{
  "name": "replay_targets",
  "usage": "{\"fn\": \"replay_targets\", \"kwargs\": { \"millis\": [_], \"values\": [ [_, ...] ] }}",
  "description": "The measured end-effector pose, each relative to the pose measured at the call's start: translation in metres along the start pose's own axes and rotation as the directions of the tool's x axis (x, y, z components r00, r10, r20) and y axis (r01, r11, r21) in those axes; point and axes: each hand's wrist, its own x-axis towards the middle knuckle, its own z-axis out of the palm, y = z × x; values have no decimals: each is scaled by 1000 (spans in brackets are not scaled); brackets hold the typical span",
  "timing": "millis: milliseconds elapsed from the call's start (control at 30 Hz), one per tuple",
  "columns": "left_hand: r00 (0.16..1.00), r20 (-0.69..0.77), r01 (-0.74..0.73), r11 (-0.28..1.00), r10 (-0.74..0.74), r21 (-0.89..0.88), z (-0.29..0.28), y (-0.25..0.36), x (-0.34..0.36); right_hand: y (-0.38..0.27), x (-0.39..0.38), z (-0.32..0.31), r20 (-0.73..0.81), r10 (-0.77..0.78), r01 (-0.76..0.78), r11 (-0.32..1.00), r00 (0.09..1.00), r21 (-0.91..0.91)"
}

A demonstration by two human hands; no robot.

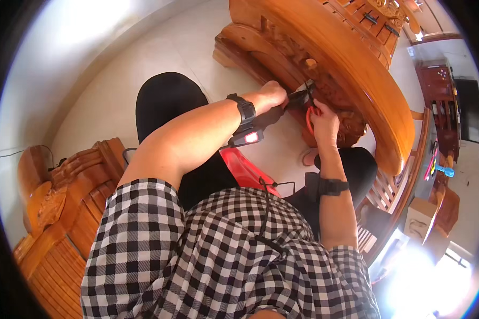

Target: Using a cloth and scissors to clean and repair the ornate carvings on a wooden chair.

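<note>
My right hand is closed around the red handles of a pair of scissors. Their dark blades point up and away, beside a dark, partly shiny piece of thin material. One end of that piece looks pale. My left hand pinches its near side, with the fingertips mostly hidden behind the hand. Both hands are close together, just in front of a carved wooden furniture piece. Whether the blades touch the material, I cannot tell.
Red sheet-like material lies between my legs. A small device with a lit face hangs near my left wrist strap. A slatted wooden chair stands at lower left. A cardboard box and a blue object are at right.
</note>
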Motion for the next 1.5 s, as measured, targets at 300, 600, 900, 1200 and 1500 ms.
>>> {"fn": "replay_targets", "kwargs": {
  "millis": [300,600,900,1200,1500],
  "values": [
    [926,-267,-376,721,267,-582,-24,42,-24,1,-9,2,-79,42,-5,911,996,411],
    [907,-166,-421,842,387,-339,-27,33,-3,-26,-26,-4,157,257,-297,717,954,631],
    [774,-82,-633,765,628,-120,-17,28,1,-27,-15,-13,210,159,-256,375,965,891],
    [913,-68,-395,912,403,108,-4,18,34,-17,-26,9,-16,258,-200,786,966,584],
    [896,-55,-382,830,440,406,1,27,22,-8,17,21,-62,51,-23,922,997,387]
  ]
}}
